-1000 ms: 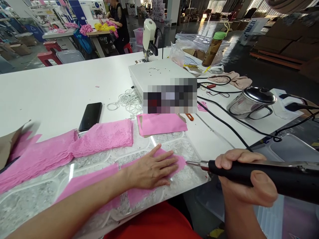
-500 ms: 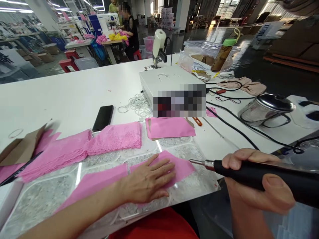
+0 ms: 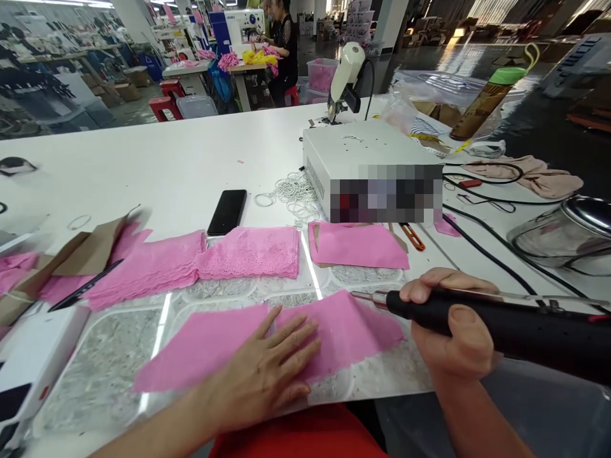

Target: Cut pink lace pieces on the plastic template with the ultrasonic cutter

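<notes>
My left hand (image 3: 274,362) lies flat with fingers spread, pressing on two pink fabric pieces around the place where they meet. The left pink piece (image 3: 205,346) stretches out flat past my wrist. Beside my fingertips, the right pink piece (image 3: 353,337) has slight folds toward its right corner. My right hand (image 3: 453,324) is wrapped around a black handpiece with a thin metal tip (image 3: 520,331), held nearly level. Its tip is at the upper edge of the right piece; whether it touches the cloth I cannot tell. A patterned, clear-looking mat (image 3: 114,343) lies under the fabric.
Behind the fabric are stacked pink lace pieces (image 3: 252,254), a pink piece on card (image 3: 360,245), a phone (image 3: 228,212) and a grey box (image 3: 372,143). Black cables (image 3: 496,238) and a lidded glass pot (image 3: 563,235) stand right. A white device (image 3: 45,362) is left.
The view has swung left. The handpiece tip has moved from near the right corner of the right fabric piece to its upper edge. My left hand stays flat on the cloth.
</notes>
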Demonstrator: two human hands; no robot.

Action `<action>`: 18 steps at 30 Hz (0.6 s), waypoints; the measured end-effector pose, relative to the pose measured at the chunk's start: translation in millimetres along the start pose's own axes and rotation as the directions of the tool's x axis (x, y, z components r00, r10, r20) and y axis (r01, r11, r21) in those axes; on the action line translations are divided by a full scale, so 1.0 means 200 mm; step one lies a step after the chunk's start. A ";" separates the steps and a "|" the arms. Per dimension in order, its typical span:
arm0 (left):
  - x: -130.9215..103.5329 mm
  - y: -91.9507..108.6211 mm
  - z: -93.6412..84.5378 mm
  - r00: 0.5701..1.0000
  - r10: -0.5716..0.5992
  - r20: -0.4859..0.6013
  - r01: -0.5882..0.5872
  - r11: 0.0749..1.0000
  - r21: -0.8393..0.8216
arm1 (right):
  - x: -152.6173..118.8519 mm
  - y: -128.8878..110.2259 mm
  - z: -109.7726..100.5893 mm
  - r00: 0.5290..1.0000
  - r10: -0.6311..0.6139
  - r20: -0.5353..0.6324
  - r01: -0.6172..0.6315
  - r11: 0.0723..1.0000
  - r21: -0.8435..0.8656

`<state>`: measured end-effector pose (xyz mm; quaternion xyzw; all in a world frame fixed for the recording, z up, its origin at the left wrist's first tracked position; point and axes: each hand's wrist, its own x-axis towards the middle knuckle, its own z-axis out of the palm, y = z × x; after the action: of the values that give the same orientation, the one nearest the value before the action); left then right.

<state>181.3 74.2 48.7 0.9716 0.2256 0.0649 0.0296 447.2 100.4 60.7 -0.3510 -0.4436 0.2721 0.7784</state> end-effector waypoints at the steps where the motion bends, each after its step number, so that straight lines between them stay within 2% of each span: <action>1: -0.02 0.00 0.00 1.000 -0.013 -0.008 0.013 1.000 0.002 | 0.00 0.01 0.01 1.000 0.000 0.006 0.000 1.000 -0.001; 10: -0.19 0.04 0.02 0.986 -0.135 -0.101 0.139 0.990 0.027 | 0.00 0.04 0.04 0.999 0.034 -0.007 -0.034 0.999 -0.018; 18: -0.22 0.05 0.04 0.981 -0.162 -0.109 0.169 0.984 0.058 | 0.01 0.04 0.05 1.000 0.017 0.017 -0.016 0.999 -0.039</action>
<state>146.9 45.5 37.2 0.9452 0.3090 0.1051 -0.0096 438.5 109.9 58.4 -0.3673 -0.4527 0.2731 0.7652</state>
